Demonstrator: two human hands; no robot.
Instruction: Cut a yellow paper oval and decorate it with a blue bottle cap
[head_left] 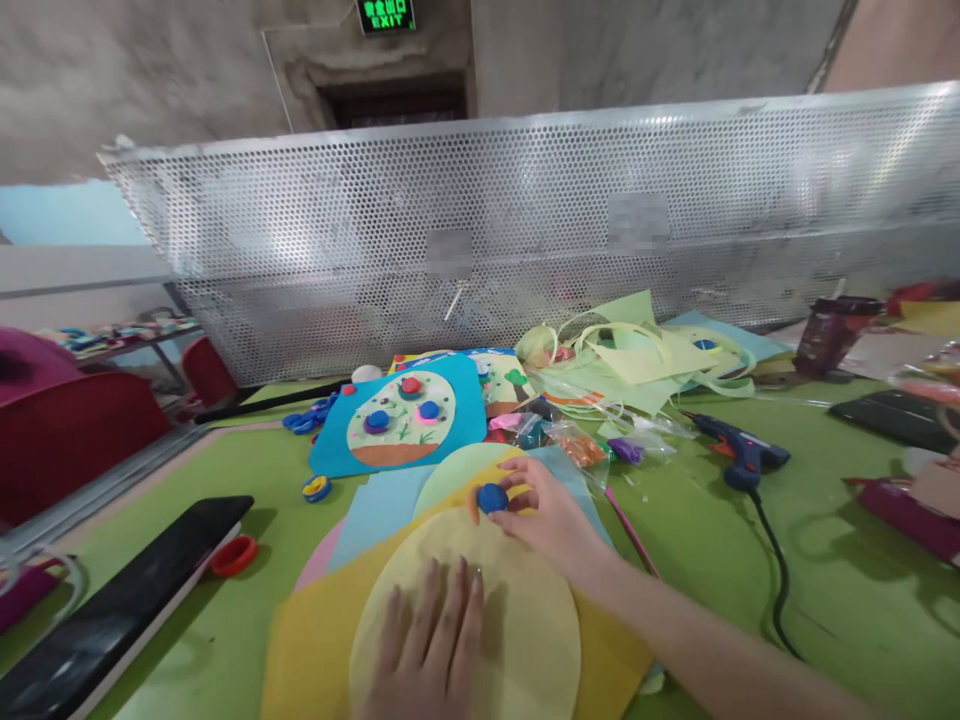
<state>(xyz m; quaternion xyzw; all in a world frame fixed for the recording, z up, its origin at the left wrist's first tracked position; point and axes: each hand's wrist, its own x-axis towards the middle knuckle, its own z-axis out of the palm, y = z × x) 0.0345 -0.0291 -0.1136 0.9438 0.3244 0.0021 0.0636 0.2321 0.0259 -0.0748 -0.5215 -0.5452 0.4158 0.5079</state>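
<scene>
My left hand (427,640) lies flat with its fingers spread on a pale yellow paper circle (525,610). Under the circle is a larger mustard-yellow sheet (307,640). At the circle's far edge, my right hand (551,510) pinches a blue round cap (493,498) between thumb and fingers. A small orange strip shows just left of the cap; I cannot make out what it is. Beyond lies a blue sheet (322,455) bearing a decorated pale circle (401,432) with red and blue caps on it. Light blue paper (382,510) and a pale green circle (442,475) stick out from beneath the mustard sheet.
To the right, a hot glue gun (742,450) trails its black cord. Bags of coloured clay (581,447) and green paper scraps (630,350) lie behind my right hand. A long black object (127,600) and a red ring (234,556) sit left. A perforated metal panel (525,220) stands behind.
</scene>
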